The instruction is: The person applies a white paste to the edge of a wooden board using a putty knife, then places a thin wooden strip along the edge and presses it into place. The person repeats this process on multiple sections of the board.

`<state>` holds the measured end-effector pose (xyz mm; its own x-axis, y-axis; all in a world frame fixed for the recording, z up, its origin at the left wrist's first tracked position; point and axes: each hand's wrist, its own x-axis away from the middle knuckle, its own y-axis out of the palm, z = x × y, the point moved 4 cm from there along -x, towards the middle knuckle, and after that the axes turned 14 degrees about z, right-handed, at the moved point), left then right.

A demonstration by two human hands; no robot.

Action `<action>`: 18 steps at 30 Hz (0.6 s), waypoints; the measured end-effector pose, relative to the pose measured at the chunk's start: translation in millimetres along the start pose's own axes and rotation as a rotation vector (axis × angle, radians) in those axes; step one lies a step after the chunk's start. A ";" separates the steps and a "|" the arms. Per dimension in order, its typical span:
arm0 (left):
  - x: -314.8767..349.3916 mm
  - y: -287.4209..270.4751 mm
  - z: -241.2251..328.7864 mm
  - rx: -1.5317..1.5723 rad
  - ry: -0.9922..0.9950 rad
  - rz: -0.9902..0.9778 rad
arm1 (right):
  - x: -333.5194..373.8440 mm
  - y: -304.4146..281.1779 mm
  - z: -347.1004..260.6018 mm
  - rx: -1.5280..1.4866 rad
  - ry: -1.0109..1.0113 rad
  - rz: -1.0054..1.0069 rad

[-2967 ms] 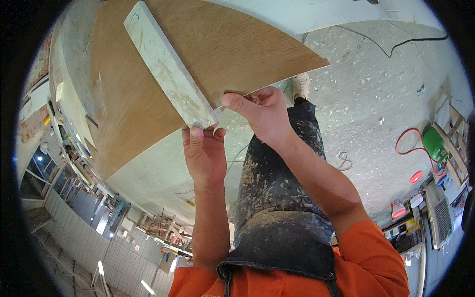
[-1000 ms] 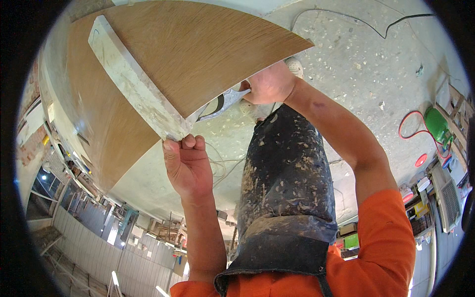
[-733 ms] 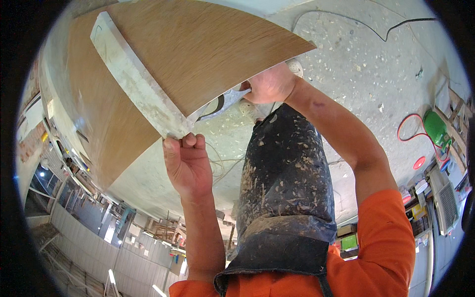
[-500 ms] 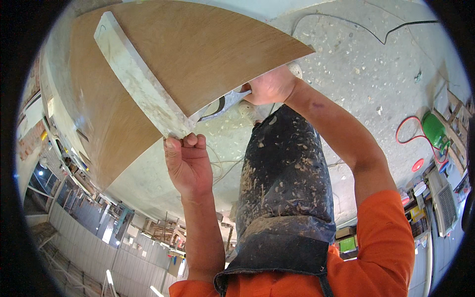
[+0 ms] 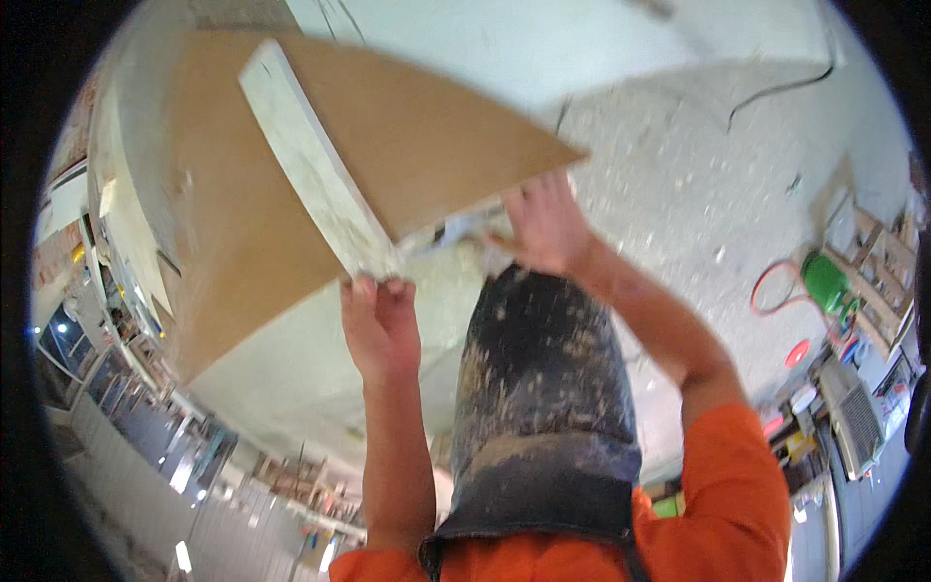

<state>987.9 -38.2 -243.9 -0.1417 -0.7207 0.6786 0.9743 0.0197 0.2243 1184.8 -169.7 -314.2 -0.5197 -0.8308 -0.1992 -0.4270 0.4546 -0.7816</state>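
Note:
A brown sheet panel (image 5: 436,136), like plywood, stretches across the upper left. A long off-white board (image 5: 305,155) lies over it, running from the far left to the panel's near edge. My left hand (image 5: 381,325) is closed on the near end of this board, fingertips curled against it. At the panel's near right edge is my right hand (image 5: 551,228), its fingers stretched along the edge and its thumb apart. Beside that thumb, partly hidden under the edge, is a blurred grey piece (image 5: 448,231) whose kind I cannot make out.
A stained dark apron (image 5: 548,388) hangs down my front. At the right are a green cylinder (image 5: 824,281) with a red hose, a wooden pallet (image 5: 878,276) and a red disc (image 5: 797,352) on the speckled floor. A dark cable (image 5: 776,90) lies at the upper right.
The view has shifted, and the panel and board appear lower. My right hand has opened from its curled hold by the grey piece, its fingers now extended at the panel edge. My left hand keeps its hold.

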 end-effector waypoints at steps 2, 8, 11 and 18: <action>0.6 -2.7 -1.9 0.030 -0.013 0.015 | 8.6 -41.7 -10.1 -0.044 0.053 0.031; -3.3 -14.7 -7.4 0.185 -0.147 0.057 | -47.5 -170.7 -4.0 -0.127 -0.011 0.245; 13.5 -61.3 -1.7 0.036 -0.123 0.268 | -140.4 -204.3 11.5 0.204 -0.066 0.260; 170.9 -280.8 -33.8 -0.510 -0.006 0.802 | -204.5 -195.6 109.1 0.423 0.109 -0.161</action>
<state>696.0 -190.3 -214.6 0.6033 -0.6198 0.5019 0.7402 0.2010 -0.6416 1455.4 -123.7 -185.0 -0.5560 -0.8311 -0.0095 -0.1817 0.1327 -0.9744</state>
